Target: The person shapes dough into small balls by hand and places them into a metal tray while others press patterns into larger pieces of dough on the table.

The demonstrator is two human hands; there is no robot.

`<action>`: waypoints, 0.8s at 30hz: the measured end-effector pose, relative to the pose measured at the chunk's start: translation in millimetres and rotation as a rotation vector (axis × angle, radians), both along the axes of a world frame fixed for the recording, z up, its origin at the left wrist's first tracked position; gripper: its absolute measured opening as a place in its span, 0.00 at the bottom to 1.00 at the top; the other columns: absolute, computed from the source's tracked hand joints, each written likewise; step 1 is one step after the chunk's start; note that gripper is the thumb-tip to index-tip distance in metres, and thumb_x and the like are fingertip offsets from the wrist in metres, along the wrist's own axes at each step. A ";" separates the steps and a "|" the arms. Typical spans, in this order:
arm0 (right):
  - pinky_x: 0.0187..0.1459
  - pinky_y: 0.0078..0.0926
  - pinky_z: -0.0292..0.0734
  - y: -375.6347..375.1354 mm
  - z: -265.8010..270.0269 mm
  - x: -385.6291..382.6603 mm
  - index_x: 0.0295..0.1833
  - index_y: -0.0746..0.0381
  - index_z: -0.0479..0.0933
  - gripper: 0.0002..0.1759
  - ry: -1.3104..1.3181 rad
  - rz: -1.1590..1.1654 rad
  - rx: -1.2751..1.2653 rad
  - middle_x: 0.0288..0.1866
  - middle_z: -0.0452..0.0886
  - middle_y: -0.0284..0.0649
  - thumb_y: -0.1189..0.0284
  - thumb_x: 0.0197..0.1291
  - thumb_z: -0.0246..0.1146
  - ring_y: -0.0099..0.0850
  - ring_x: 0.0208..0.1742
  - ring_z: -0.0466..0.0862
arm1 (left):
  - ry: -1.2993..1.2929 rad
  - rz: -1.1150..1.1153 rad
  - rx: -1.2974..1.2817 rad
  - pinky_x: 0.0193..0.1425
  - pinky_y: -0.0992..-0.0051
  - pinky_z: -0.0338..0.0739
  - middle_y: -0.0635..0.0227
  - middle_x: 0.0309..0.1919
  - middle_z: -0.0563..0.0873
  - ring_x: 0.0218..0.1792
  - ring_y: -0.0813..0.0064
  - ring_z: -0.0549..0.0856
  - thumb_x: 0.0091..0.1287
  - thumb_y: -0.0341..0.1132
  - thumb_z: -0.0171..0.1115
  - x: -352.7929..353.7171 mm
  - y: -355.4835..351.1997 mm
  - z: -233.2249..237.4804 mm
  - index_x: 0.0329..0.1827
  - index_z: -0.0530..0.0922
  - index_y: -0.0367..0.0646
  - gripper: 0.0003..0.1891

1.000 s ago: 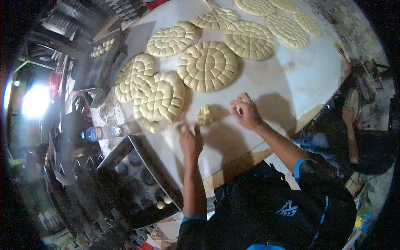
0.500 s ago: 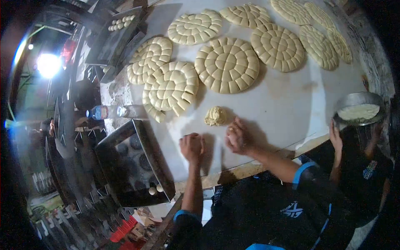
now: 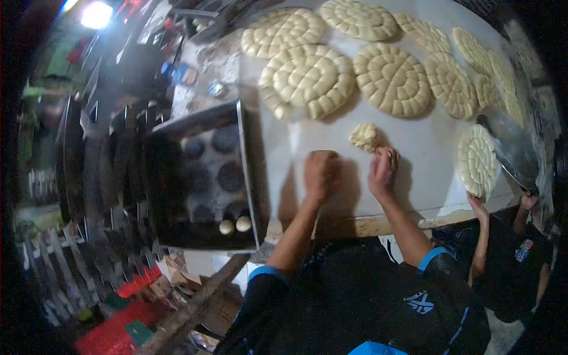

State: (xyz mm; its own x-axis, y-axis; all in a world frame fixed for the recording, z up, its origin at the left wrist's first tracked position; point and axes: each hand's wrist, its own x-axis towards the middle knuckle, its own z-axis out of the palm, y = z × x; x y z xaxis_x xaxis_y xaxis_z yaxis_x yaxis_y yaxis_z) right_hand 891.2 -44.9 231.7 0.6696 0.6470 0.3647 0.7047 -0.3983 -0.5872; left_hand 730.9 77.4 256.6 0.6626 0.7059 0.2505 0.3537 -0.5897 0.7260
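Note:
My left hand (image 3: pixel 321 173) is closed in a fist over the pale table (image 3: pixel 331 133); whatever may be inside it is hidden. To its right, my right hand (image 3: pixel 384 168) has its fingers curled just below a small rough lump of dough (image 3: pixel 365 136), and I cannot make out what they hold. Beyond both hands lie large round dough slabs cut into pieces, among them a spiral one (image 3: pixel 306 80) and another (image 3: pixel 392 79) to its right.
A dark metal tray (image 3: pixel 254 195) at the left holds two dough balls (image 3: pixel 235 225). A bottle (image 3: pixel 179 74) stands behind it. At the right, a co-worker's hands (image 3: pixel 480 207) are near a metal pan (image 3: pixel 513 148) and a cut dough round (image 3: pixel 477 161).
The view has swung left. The co-worker's pan is now tipped, with the cut dough round out beside it. My left hand has moved nearer the small lump.

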 end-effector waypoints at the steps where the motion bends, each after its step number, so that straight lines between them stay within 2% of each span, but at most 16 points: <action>1: 0.59 0.49 0.69 -14.7 3.2 -10.5 0.47 0.66 0.74 0.08 -0.019 0.114 -0.015 0.47 0.76 0.51 0.78 0.61 0.58 0.49 0.55 0.75 | -0.042 -0.118 -0.083 0.59 0.60 0.72 0.59 0.49 0.81 0.53 0.54 0.78 0.57 0.29 0.61 -11.4 -11.9 -6.5 0.51 0.79 0.46 0.17; 3: 0.58 0.47 0.70 -45.0 20.4 -18.8 0.44 0.65 0.76 0.06 -0.045 0.330 -0.041 0.44 0.78 0.50 0.77 0.62 0.59 0.48 0.53 0.77 | 0.012 -0.211 0.059 0.68 0.63 0.70 0.55 0.58 0.78 0.59 0.54 0.76 0.60 0.27 0.59 -50.2 -47.4 -15.4 0.59 0.76 0.44 0.22; 5: 0.52 0.45 0.73 -66.4 29.3 -6.1 0.39 0.64 0.77 0.08 -0.058 0.480 -0.059 0.40 0.78 0.47 0.71 0.66 0.57 0.47 0.46 0.78 | 0.128 -0.210 -0.104 0.69 0.62 0.70 0.56 0.59 0.78 0.62 0.54 0.76 0.62 0.28 0.57 -102.4 -55.5 1.8 0.62 0.75 0.43 0.22; 7: 0.45 0.38 0.79 -83.7 21.0 28.1 0.40 0.65 0.78 0.10 0.078 0.293 -0.397 0.42 0.79 0.45 0.69 0.69 0.55 0.39 0.43 0.80 | 0.151 -0.206 -0.228 0.69 0.61 0.70 0.54 0.60 0.77 0.63 0.53 0.75 0.63 0.26 0.56 -146.5 -48.5 39.2 0.63 0.74 0.41 0.23; 9: 0.44 0.34 0.81 -54.5 51.6 17.1 0.44 0.66 0.79 0.12 0.597 0.141 -0.494 0.44 0.79 0.43 0.68 0.71 0.55 0.35 0.43 0.81 | 0.087 -0.184 -0.311 0.69 0.62 0.70 0.51 0.60 0.75 0.62 0.51 0.75 0.62 0.23 0.58 -201.6 -20.4 97.1 0.63 0.73 0.40 0.23; 10: 0.43 0.32 0.83 -37.5 70.6 4.4 0.46 0.66 0.79 0.13 0.851 0.057 -0.523 0.44 0.79 0.42 0.68 0.71 0.55 0.32 0.43 0.81 | 0.069 -0.082 -0.237 0.66 0.61 0.73 0.51 0.59 0.76 0.60 0.50 0.76 0.60 0.22 0.60 -223.5 -2.5 120.2 0.63 0.74 0.42 0.24; 11: 0.44 0.31 0.83 -18.2 83.8 -29.6 0.49 0.67 0.78 0.14 0.877 0.207 -0.367 0.45 0.79 0.41 0.67 0.72 0.55 0.30 0.45 0.81 | 0.050 0.023 -0.162 0.64 0.59 0.75 0.50 0.57 0.76 0.59 0.49 0.77 0.59 0.21 0.62 -245.0 16.9 133.2 0.63 0.74 0.43 0.26; 12: 0.46 0.29 0.84 7.2 98.0 -76.2 0.51 0.68 0.78 0.16 0.897 0.361 -0.210 0.46 0.79 0.40 0.65 0.72 0.55 0.28 0.47 0.81 | 0.089 0.121 -0.173 0.59 0.59 0.77 0.49 0.54 0.79 0.54 0.47 0.80 0.59 0.21 0.63 -268.3 36.5 119.0 0.61 0.76 0.44 0.24; 13: 0.53 0.32 0.83 33.4 124.0 -121.9 0.54 0.68 0.77 0.16 0.832 0.462 -0.218 0.50 0.77 0.41 0.66 0.71 0.57 0.30 0.51 0.80 | 0.127 0.218 -0.189 0.55 0.58 0.79 0.48 0.50 0.81 0.50 0.44 0.82 0.58 0.21 0.63 -291.5 56.1 104.8 0.59 0.78 0.44 0.23; 14: 0.53 0.34 0.82 57.4 145.1 -161.1 0.55 0.67 0.77 0.17 0.610 0.634 -0.211 0.52 0.76 0.42 0.65 0.70 0.58 0.31 0.52 0.80 | 0.174 0.333 -0.463 0.54 0.57 0.78 0.48 0.49 0.82 0.51 0.43 0.82 0.60 0.25 0.65 -305.5 67.4 90.1 0.57 0.79 0.43 0.20; 15: 0.54 0.36 0.82 80.6 164.9 -197.9 0.54 0.66 0.77 0.17 0.371 0.758 -0.126 0.50 0.78 0.43 0.65 0.67 0.62 0.35 0.51 0.81 | 0.268 0.197 -0.240 0.55 0.56 0.78 0.47 0.49 0.83 0.53 0.42 0.81 0.60 0.28 0.66 -319.6 83.8 75.6 0.57 0.80 0.43 0.20; 17: 0.60 0.42 0.78 114.7 140.5 -243.2 0.52 0.64 0.78 0.18 0.245 0.945 0.115 0.49 0.80 0.43 0.65 0.61 0.67 0.40 0.53 0.82 | 0.258 0.194 -0.289 0.58 0.56 0.77 0.47 0.52 0.82 0.55 0.43 0.80 0.59 0.28 0.67 -321.8 89.5 57.7 0.59 0.78 0.42 0.23; 19: 0.66 0.48 0.72 142.5 112.3 -263.9 0.48 0.62 0.79 0.16 0.059 1.099 -0.001 0.49 0.82 0.43 0.69 0.55 0.71 0.44 0.55 0.82 | 0.243 0.146 -0.236 0.59 0.56 0.77 0.47 0.54 0.81 0.56 0.44 0.80 0.58 0.27 0.68 -325.2 88.4 48.5 0.62 0.76 0.42 0.25; 22: 0.71 0.50 0.66 130.9 125.2 -258.1 0.45 0.61 0.80 0.13 -0.149 1.007 0.017 0.48 0.83 0.45 0.72 0.53 0.71 0.45 0.58 0.81 | 0.147 0.089 -0.221 0.61 0.57 0.76 0.47 0.55 0.80 0.57 0.44 0.80 0.57 0.27 0.69 -330.1 85.1 62.1 0.64 0.73 0.41 0.29; 23: 0.69 0.50 0.67 120.6 128.1 -245.5 0.44 0.62 0.80 0.12 -0.101 0.925 0.041 0.47 0.83 0.45 0.73 0.53 0.70 0.45 0.56 0.82 | 0.099 0.071 -0.227 0.62 0.57 0.76 0.46 0.55 0.80 0.57 0.44 0.80 0.57 0.28 0.69 -329.0 79.2 70.0 0.65 0.72 0.41 0.30; 24: 0.68 0.49 0.69 105.6 131.1 -223.7 0.43 0.62 0.80 0.12 -0.061 0.841 0.070 0.46 0.83 0.45 0.74 0.52 0.70 0.45 0.55 0.82 | 0.149 0.172 -0.174 0.62 0.57 0.76 0.46 0.55 0.80 0.56 0.44 0.80 0.57 0.28 0.70 -322.2 72.1 74.6 0.65 0.72 0.40 0.30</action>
